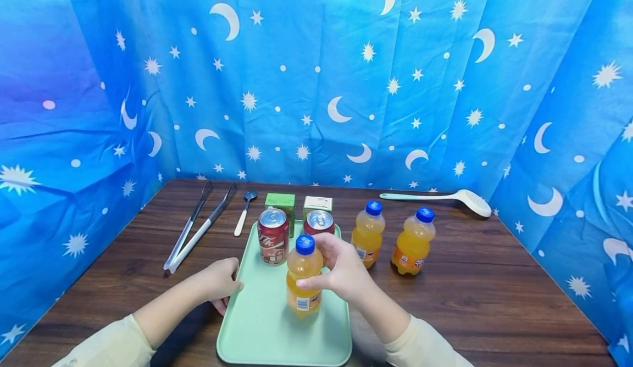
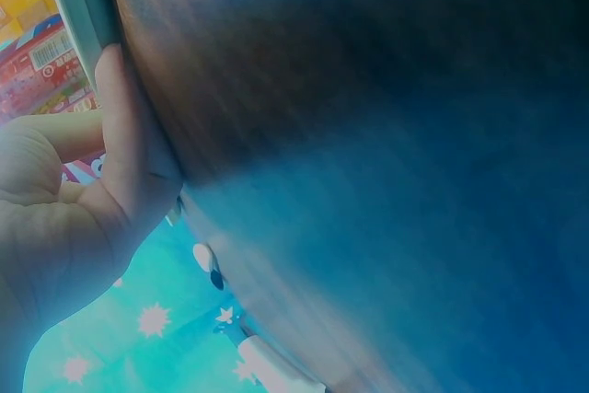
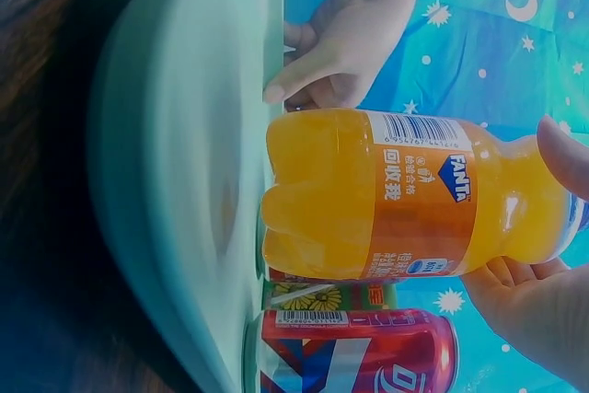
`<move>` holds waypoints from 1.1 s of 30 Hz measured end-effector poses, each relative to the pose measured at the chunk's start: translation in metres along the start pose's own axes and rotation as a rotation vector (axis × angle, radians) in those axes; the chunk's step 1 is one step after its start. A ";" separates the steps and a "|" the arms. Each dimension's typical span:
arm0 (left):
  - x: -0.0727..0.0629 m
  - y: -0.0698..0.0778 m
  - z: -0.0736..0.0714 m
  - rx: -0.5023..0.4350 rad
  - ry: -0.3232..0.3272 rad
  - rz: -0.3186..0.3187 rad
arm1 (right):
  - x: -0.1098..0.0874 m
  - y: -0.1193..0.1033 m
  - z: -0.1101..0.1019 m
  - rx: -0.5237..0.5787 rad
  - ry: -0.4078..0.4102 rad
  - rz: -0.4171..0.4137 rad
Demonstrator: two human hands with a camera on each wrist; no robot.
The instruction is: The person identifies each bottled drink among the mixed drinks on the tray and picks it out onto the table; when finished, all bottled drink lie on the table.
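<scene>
My right hand point(image 1: 346, 272) grips an orange Fanta bottle point(image 1: 303, 268) with a blue cap, thumb on one side and fingers round the other. The bottle is upright over the middle of the light green tray point(image 1: 257, 337); in the right wrist view the base of the bottle point(image 3: 368, 195) is close to the tray surface. At the tray's left edge, my left hand point(image 1: 222, 285) pinches the rim, also seen in the left wrist view. Two red soda cans point(image 1: 273, 238) point(image 1: 318, 221) stand on the tray's far part, the right one partly hidden by my right hand.
Behind the cans stand a green box point(image 1: 281, 201) and a white-topped box point(image 1: 318, 203). Two more Fanta bottles point(image 1: 367, 234) point(image 1: 413, 244) stand right of the tray. Tongs point(image 1: 198, 232) and a spoon point(image 1: 242, 218) lie left, a slotted ladle point(image 1: 470, 201) far right. A starry cloth point(image 1: 296, 81) encloses the table.
</scene>
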State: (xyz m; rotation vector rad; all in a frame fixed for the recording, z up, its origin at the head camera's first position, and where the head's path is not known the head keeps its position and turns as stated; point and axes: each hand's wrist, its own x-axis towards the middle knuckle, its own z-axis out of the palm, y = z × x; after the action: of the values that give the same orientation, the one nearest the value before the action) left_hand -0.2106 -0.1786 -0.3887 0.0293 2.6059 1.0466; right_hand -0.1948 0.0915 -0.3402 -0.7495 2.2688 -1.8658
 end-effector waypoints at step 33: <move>0.001 0.001 0.000 -0.001 -0.005 -0.014 | -0.007 0.003 -0.007 -0.006 0.020 -0.018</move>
State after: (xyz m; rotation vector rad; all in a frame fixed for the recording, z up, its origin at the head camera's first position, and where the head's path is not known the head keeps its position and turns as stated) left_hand -0.2114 -0.1778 -0.3882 0.0131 2.5975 1.0414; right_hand -0.1924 0.1010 -0.3430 -0.7579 2.2883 -1.8826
